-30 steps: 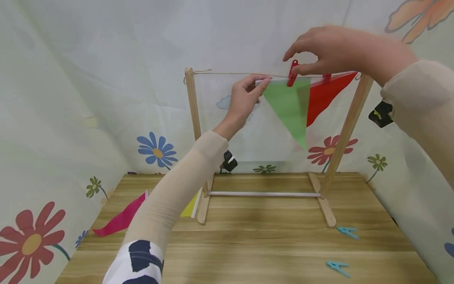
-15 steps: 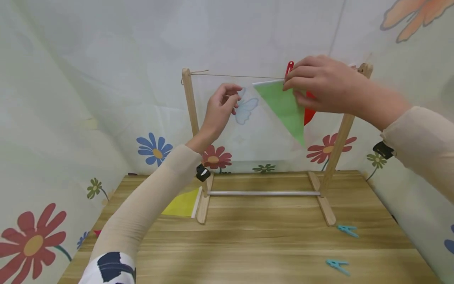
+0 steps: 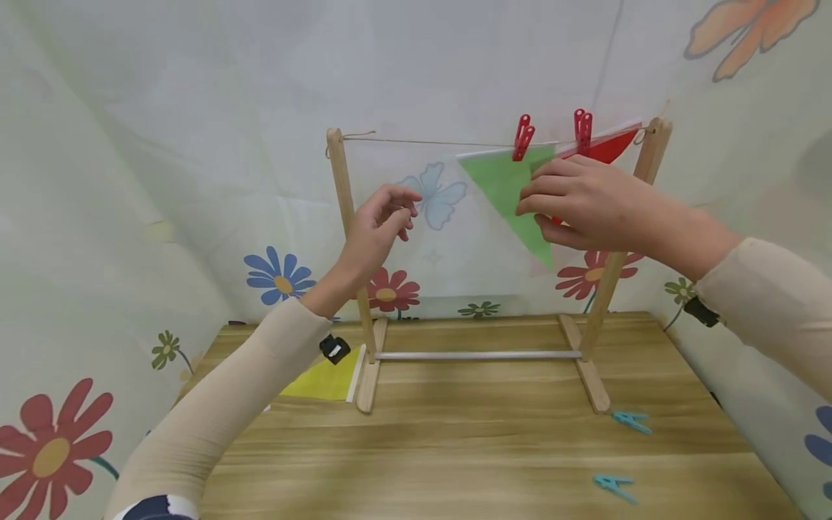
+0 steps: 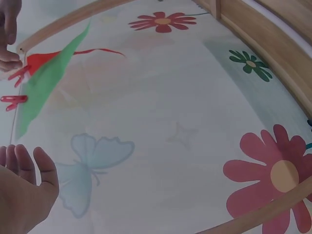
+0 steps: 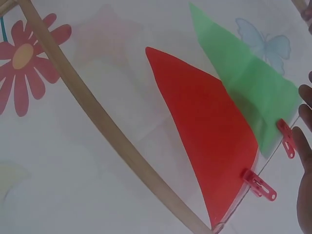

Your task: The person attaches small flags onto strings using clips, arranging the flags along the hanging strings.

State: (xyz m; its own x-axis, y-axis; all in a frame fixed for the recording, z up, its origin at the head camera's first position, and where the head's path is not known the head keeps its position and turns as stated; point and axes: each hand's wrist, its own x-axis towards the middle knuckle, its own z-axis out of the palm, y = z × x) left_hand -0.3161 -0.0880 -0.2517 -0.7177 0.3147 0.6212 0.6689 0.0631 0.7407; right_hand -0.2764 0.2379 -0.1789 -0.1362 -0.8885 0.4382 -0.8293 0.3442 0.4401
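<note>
A wooden rack (image 3: 344, 217) stands on the table with a string (image 3: 429, 141) across its top. A green flag (image 3: 497, 180) hangs from the string under a red clothespin (image 3: 522, 137). Beside it a red flag (image 3: 607, 148) hangs under a second red clothespin (image 3: 582, 130). My right hand (image 3: 536, 206) hovers in front of the green flag with loosely bent fingers and holds nothing. My left hand (image 3: 396, 209) floats left of the flag, relaxed and empty. The right wrist view shows both flags (image 5: 204, 146) clipped, with my fingertips (image 5: 304, 146) apart from them.
A yellow flag (image 3: 321, 379) lies on the wooden table (image 3: 468, 448) left of the rack's foot. Two blue clothespins (image 3: 629, 419) (image 3: 614, 485) lie at the front right. Flower-printed cloth walls close in on the left, back and right.
My right hand has let go of the red clothespin, which now pins the green flag, and has dropped lower. My left hand released the flag's corner and moved left and down.
</note>
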